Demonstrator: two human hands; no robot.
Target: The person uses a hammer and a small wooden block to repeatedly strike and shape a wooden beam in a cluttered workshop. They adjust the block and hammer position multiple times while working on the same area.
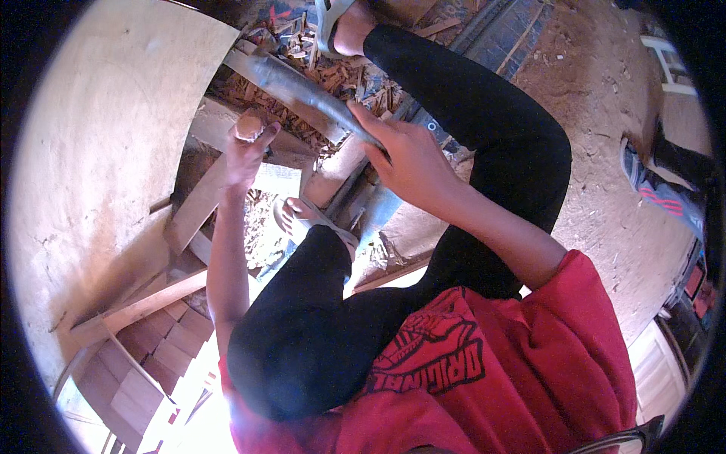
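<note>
My left hand (pixel 243 160) is closed in a fist around an upright wooden handle (pixel 249 127), whose round pale end shows above the fingers. What lies below that grip is hidden. In my right hand (pixel 414 160) is a long grey metal bar (pixel 321 98), slanting up and to the left. Its far end is smeared by motion and passes above and to the right of my left fist, apart from it. Beneath the bar runs a wooden plank (pixel 283 89). Another pale wood piece (pixel 278 179) lies just right of my left wrist.
Wood chips (pixel 370 94) litter the ground around my sandalled feet (pixel 302 212). A large plywood sheet (pixel 106 129) stands on the left. Stacked wood blocks (pixel 162 340) lie at lower left, beside a wooden strip (pixel 155 303). A white plastic frame (pixel 665 64) is at far right.
</note>
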